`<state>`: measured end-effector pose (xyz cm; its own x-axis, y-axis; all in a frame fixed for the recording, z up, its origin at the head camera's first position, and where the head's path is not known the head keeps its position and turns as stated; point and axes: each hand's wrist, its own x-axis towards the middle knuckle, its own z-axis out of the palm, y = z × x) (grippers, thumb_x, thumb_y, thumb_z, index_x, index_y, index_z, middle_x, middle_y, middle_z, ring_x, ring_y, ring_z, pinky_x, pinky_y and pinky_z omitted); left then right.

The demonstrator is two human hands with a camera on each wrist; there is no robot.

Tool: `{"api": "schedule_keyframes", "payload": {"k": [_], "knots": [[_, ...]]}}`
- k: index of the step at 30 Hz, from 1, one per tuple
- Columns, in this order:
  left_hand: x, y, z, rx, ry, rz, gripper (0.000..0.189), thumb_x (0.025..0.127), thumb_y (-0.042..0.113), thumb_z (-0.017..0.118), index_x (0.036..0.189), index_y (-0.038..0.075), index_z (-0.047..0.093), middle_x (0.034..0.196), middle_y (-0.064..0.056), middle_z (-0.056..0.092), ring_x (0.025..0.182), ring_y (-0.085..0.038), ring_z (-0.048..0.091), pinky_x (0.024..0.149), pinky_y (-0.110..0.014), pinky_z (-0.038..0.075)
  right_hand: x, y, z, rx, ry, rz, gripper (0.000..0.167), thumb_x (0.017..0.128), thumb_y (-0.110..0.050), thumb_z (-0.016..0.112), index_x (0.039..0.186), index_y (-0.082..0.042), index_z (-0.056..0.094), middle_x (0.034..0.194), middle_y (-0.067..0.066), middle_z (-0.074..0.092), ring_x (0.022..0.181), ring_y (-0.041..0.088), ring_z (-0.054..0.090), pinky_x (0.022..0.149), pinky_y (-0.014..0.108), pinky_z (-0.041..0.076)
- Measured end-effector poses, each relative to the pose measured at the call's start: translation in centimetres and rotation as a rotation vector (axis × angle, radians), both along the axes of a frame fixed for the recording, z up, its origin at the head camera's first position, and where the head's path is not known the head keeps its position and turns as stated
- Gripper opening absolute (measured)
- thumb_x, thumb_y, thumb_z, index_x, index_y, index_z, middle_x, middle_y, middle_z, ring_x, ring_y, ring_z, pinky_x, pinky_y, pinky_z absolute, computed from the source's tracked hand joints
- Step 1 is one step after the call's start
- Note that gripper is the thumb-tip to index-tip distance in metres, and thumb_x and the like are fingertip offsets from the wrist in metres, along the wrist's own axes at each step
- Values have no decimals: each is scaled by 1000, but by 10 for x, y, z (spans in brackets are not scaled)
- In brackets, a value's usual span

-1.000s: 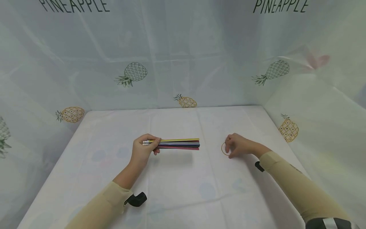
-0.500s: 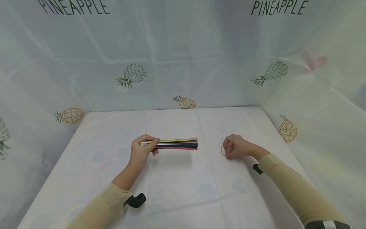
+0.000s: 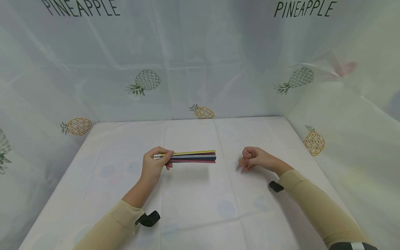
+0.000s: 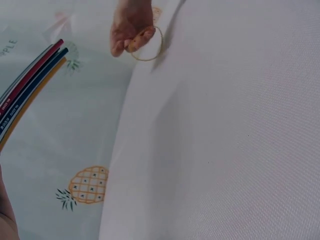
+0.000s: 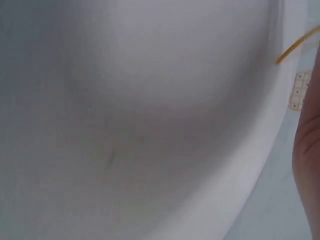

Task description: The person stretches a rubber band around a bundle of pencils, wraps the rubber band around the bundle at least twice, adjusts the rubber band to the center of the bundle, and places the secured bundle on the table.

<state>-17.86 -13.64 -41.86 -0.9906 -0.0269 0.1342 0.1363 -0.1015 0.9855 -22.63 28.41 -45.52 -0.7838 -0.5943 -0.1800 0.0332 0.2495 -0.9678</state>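
My left hand (image 3: 153, 166) grips a bundle of several pencils (image 3: 197, 157) near their eraser ends, thumb on top. The bundle lies level above the table and its other ends point right. Yellow, red, dark blue and white barrels show, and the left wrist view catches part of the same pencils (image 4: 34, 87) at its left edge. To the right of them, a short gap away, my right hand (image 3: 259, 159) holds a thin yellow rubber band (image 4: 147, 60) at its curled fingertips. In the right wrist view only a short piece of the band (image 5: 296, 45) appears.
A white cloth with faint coloured spots covers the table (image 3: 190, 205). Behind it and along the sides hang pale sheets (image 3: 200, 52) printed with pineapples. Black straps with a camera (image 3: 149, 218) sit at the wrists.
My right hand has shifted slightly left and turned, its fingers spreading and blurring around the rubber band. The left hand and the pencils have barely moved.
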Motion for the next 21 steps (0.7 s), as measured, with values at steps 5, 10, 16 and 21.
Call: {"api": "schedule_keyframes", "payload": {"k": [5, 10, 16, 21], "knots": [[0, -1, 1, -1, 6, 17, 22, 86, 10, 76, 90, -10, 67, 84, -20, 63, 48, -17, 60, 44, -25, 51, 2, -4, -2, -152, -50, 58, 7, 95, 11, 41, 99, 10, 36, 128, 25, 59, 89, 32, 68, 63, 31, 56], [1, 0, 1, 11, 8, 27, 22, 86, 10, 76, 90, -9, 67, 81, -22, 63, 47, -16, 59, 43, -24, 50, 2, -14, -3, -277, -32, 74, 12, 98, 10, 44, 108, 13, 38, 141, 20, 49, 97, 30, 67, 65, 26, 55], [1, 0, 3, 38, 15, 45, 18, 86, 9, 76, 87, -7, 68, 78, -20, 63, 47, -15, 59, 43, -23, 50, 4, -35, 8, -395, 22, 17, 10, 99, 8, 46, 109, 5, 47, 145, 15, 46, 101, 29, 67, 82, 32, 57], [0, 1, 7, 62, 17, 70, 8, 86, 4, 75, 80, 2, 70, 76, -18, 62, 45, -16, 58, 41, -24, 49, 7, -53, 23, -520, 52, -21, 25, 100, 9, 44, 107, -11, 55, 153, 15, 35, 95, 26, 67, 61, 21, 53]]}}
